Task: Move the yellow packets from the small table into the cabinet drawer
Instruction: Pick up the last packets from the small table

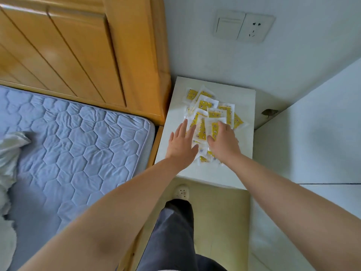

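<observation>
Several yellow packets (207, 106) in clear wrappers lie in a loose heap on the small white table (244, 98) beside the bed. My left hand (181, 143) lies flat with straight fingers on the heap's near left side. My right hand (223, 140) sits on the near right of the heap, its fingers curled down over a yellow packet (214, 130) with the thumb at the packet's near end. A few packets are hidden under both hands. No cabinet drawer is in view.
A wooden headboard (88, 51) and a quilted blue mattress (74, 145) stand left of the table. White walls close the corner behind and right, with a switch and socket plate (244, 26). My leg and shoe (180, 191) stand on the floor before the table.
</observation>
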### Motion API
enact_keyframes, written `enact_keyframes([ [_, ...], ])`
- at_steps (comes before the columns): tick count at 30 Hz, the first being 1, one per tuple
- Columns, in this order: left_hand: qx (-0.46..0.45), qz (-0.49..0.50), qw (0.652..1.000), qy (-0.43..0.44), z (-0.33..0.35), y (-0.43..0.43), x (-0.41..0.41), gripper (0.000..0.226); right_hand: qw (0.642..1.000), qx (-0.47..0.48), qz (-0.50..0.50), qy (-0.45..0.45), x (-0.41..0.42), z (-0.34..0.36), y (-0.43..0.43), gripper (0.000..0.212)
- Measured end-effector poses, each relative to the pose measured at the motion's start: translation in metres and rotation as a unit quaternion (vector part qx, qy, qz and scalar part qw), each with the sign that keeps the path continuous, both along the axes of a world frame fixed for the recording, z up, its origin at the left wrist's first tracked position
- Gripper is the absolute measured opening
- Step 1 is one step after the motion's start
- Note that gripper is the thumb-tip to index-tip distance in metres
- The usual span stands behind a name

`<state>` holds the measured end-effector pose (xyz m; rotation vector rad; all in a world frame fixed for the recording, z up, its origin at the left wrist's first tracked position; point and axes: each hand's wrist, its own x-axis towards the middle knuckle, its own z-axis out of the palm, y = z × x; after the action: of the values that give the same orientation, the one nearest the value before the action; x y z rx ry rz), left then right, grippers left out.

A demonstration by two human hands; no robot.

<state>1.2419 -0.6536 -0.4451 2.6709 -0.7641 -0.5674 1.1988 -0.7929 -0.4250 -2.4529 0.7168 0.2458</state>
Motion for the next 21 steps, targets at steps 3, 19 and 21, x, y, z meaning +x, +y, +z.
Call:
enact_keyframes([
  [3, 0.007, 0.05, 0.998, -0.048, 0.025, 0.037, -0.044, 0.065, 0.996, -0.01, 0.06, -0.062, -0.028, 0.024, 0.034, 0.06],
  [19, 0.088, 0.331, 0.92, -0.191, 0.167, 0.354, -0.242, 0.071, 0.868, -0.05, 0.431, -0.243, -0.138, 0.149, 0.354, 0.058],
  [21, 0.09, 0.379, 0.897, -0.207, 0.184, 0.407, -0.271, 0.072, 0.832, -0.07, 0.479, -0.27, -0.159, 0.166, 0.412, 0.058],
])
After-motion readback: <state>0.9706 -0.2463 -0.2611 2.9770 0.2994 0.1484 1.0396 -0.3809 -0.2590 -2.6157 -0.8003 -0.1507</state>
